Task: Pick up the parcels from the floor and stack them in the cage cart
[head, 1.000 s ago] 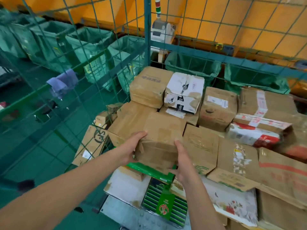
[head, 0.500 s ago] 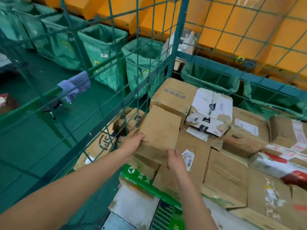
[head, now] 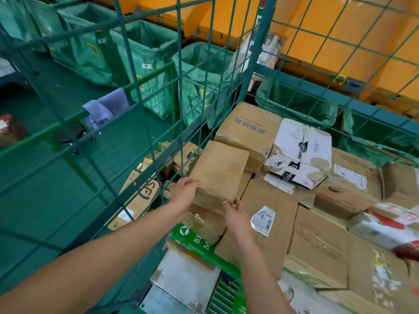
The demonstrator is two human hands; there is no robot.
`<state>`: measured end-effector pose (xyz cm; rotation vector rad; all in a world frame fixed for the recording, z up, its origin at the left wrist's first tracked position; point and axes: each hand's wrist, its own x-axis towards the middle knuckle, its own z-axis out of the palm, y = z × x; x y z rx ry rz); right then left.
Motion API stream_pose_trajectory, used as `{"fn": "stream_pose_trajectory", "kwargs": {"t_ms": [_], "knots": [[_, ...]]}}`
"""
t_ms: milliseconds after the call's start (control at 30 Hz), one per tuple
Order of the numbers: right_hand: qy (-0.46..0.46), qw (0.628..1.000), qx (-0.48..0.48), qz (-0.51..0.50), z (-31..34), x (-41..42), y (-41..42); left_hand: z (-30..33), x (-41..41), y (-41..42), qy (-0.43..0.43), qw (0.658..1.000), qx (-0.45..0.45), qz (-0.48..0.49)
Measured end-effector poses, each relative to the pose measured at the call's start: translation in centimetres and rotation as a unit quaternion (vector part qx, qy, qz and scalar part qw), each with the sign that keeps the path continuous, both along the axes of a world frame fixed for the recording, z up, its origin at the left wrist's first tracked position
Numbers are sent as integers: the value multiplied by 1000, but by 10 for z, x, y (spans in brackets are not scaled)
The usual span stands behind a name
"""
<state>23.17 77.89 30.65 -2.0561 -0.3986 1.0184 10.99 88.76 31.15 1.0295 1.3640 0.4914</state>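
Orange wall panels [head: 353, 48] run across the back, with a row of green sack bins [head: 145, 53] on the green floor [head: 45, 189] off to the left of the hands, all seen through the teal mesh of the cage cart [head: 260, 71]. Both arms reach into the cart over a pile of cardboard. Left hand [head: 184, 192] has its fingers [head: 192, 182] curled over the near left corner of a small brown parcel [head: 221, 172], so that one's clamped on it. Right hand [head: 234, 215] sits at the near right corner of the same parcel, fingertips tucked against the edge; I can only see the back of the hand, so I honestly can't tell if it's gripping or just pressing. The parcel lies flat on top of the stack, close to the cart's left mesh wall, its far end beside a bigger brown box with printed characters [head: 249, 130]. Just right of that box there's a beat-up white box with black lettering [head: 299, 152]. Right of the right hand is a large flat carton with a peeling shipping label [head: 263, 219]. Under the hands, a green-edged box [head: 199, 240] pokes out, and nearer still a white carton [head: 188, 279]. Left of the left hand, outside the mesh, a couple more cartons [head: 145, 193] lean by the cart, and further left a lilac cloth [head: 106, 107] hangs over a green rail.
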Motion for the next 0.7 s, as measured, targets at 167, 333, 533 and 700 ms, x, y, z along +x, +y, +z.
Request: {"fn": "stream_pose_trajectory", "kwargs": {"t_ms": [167,333,533,700], "knots": [[-9,1000,-10,13,4,-5,-2,1,-4,-8,10,999,16,-36],[-18,1000,-15,19,-4,-12,-9,-9,1,-10,20,998,34,-52],[10,1000,-4,9,6,-9,7,-6,7,11,34,997,45,-51],[35,999,20,-2,2,-11,10,-8,8,17,27,998,40,-43]]}}
